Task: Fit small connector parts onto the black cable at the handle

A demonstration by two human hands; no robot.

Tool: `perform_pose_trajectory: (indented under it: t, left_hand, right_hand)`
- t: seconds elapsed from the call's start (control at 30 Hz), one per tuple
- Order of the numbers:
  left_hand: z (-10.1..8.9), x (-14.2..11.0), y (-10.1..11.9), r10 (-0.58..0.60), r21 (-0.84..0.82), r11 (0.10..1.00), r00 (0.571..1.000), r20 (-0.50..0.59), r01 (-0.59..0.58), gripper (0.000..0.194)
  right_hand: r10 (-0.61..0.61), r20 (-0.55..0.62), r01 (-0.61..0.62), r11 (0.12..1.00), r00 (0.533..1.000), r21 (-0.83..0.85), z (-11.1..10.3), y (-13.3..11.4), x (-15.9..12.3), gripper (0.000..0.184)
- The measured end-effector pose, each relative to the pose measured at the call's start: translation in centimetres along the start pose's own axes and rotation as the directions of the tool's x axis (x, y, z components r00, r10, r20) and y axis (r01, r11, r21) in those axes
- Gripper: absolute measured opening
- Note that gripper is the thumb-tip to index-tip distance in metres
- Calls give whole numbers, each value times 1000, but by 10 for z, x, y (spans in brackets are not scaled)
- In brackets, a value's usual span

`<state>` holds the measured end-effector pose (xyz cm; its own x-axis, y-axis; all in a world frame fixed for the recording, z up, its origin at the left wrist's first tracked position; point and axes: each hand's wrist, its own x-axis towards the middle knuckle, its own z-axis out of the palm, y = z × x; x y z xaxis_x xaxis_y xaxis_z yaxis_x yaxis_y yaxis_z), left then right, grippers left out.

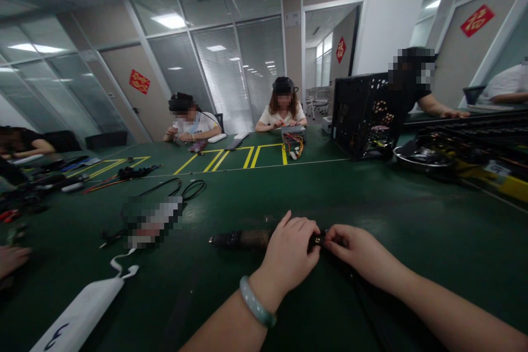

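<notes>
A dark electric screwdriver (252,239) lies along the green table (231,308), its metal tip pointing left. My left hand (292,250), with a pale green bangle at the wrist, is wrapped over the rear of its body. At the tool's back end, the fingertips of my right hand (352,250) pinch what looks like the plug of a black cord (365,300), which trails toward me. My fingers partly cover the joint, so I cannot tell whether the plug is fully seated.
A white power strip (78,313) lies front left, near a phone-like item (159,220) and a black cable (193,190). Behind right stand a black computer case (363,115) and a metal bowl (424,162). A power supply (293,133) sits across the table, where other people work.
</notes>
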<state>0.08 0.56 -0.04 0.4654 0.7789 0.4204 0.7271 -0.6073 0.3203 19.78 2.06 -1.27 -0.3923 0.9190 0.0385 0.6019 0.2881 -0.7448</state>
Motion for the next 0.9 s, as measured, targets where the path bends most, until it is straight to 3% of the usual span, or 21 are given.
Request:
perform_pose_trajectory:
  t: [0.23,0.47,0.9]
  left_hand:
    - [0,1,-2,42,-2,999,999,27,-42,13]
    - [-2,0,3,-23,-9,1000,1000,-4,23,27]
    - [0,1,0,-1,3,1000,1000,24,0,12]
  right_hand:
    - [1,-6,-1,1000,1000,0,1,0,0,13]
    - [-2,-7,2,1000,1000,2,-1,-1,-1,12]
    - [18,-1,-18,1000,1000,3,0,1,-1,14]
